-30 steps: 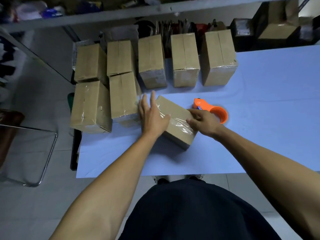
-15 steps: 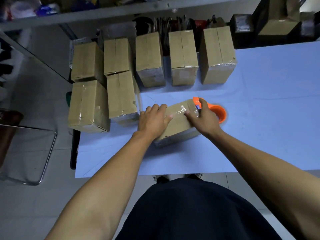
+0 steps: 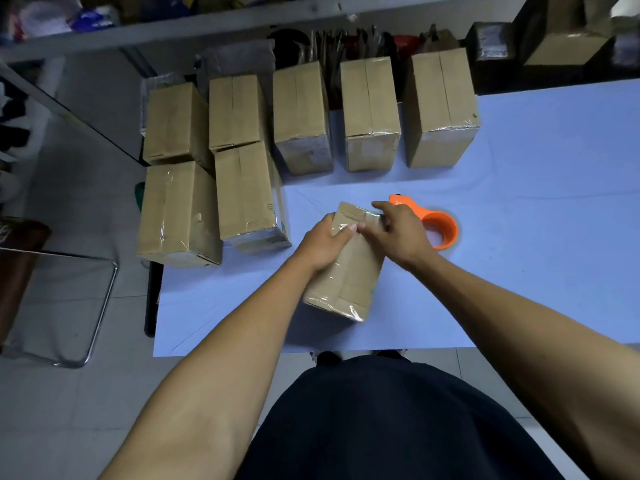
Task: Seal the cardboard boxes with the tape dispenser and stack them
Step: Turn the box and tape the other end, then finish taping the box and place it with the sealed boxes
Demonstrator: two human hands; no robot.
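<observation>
Off to the left of the grip, two sealed boxes (image 3: 178,211) sit at the desk's (image 3: 519,271) left end, the outer one (image 3: 175,216) seemingly hanging past the edge; a nudge from the box being handled could, I'd guess, push it off.

The left hand (image 3: 320,245) is curled over the left side of the small box (image 3: 346,271), thumb across its top face, fingers wrapped out of sight. That box is tipped up off the desk, its near end lowest and its far end raised between both hands. Shiny tape already shows on its near corner and far end. If that hold loosens mid-turn, the slick tape could let the box slide and drop onto the desk.

The right hand (image 3: 398,233) has its fingers bent over the box's far right end, pressing on the taped flap. Pushing unevenly there might wrinkle the tape or lift its edge, leaving a poor seal.

Just right of that hand, nearly touching its back, lies the orange tape dispenser (image 3: 434,225) on the desk. A quick swing of the wrist or the box could knock it away.

Beyond the grip, a row of upright boxes (image 3: 370,116) lines the desk's back edge, well apart from the hands.
</observation>
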